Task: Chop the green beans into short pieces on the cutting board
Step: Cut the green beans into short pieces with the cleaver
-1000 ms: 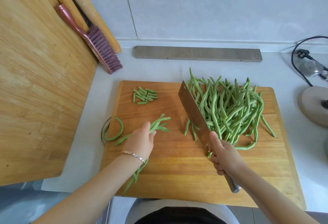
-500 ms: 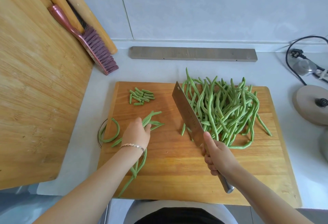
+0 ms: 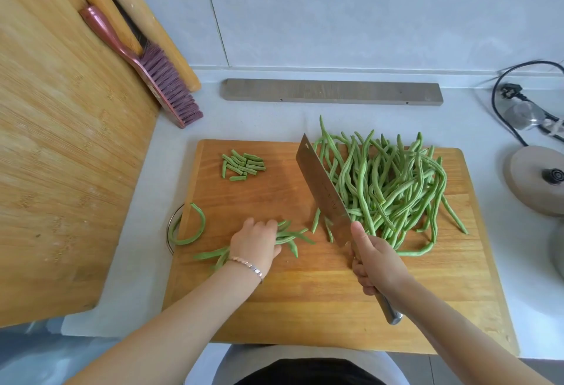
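While we gather a few green beans on the left part of the cutting board, they lie crosswise, tips pointing right.
Our left hand curls palm-down around them. Our right hand clenches the cleaver, its tip aimed away-left beside the uncut pile. Since a moment ago, the bean tips have swung flatter.

A large bamboo board is seen left of the left hand. Beyond that hand, two wooden rods and a pink-handled brush are propped beside the board. A grey wooden strip is laid beyond the right hand. A round beige base and a black plug are found further right.
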### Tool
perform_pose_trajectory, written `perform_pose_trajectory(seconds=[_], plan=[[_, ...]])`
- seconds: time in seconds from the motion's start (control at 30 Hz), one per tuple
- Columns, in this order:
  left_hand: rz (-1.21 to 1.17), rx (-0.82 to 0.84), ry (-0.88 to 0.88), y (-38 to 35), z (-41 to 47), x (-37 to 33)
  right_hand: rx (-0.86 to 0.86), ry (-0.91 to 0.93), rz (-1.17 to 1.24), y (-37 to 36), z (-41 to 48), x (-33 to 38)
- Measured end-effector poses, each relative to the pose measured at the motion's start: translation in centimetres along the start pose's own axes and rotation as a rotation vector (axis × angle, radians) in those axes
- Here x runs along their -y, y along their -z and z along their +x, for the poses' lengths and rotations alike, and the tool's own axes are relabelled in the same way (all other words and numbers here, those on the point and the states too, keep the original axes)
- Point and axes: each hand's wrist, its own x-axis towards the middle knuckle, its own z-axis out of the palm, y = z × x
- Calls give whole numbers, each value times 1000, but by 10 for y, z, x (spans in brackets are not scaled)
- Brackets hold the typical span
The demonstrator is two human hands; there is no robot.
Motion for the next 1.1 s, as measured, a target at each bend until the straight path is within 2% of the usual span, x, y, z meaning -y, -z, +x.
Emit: perform_pose_trajectory(seconds=[0.1,0.27,0.4,0.57,0.67,0.83,1.1], plan=[[138,-127,-183,-1,14,-7,-15,-14,5,3,0,-3],[115,-132,-84,-15,15,0,-26,-26,17,6,-3,-8],[72,-226,2,-19,6,10,-5,-18,14,2,-3,-7],[133,-130,49,-23,-1,17,55,-5,44,-7,-11,-4],[137,-17,153,-27,3,12,83,31,48,-18,-15,1],[75,46,271,-19,14,-2,77,72,-1,-36,-14,7],[139,105,275,-16,14,-11,72,44,-104,-42,-7,1]])
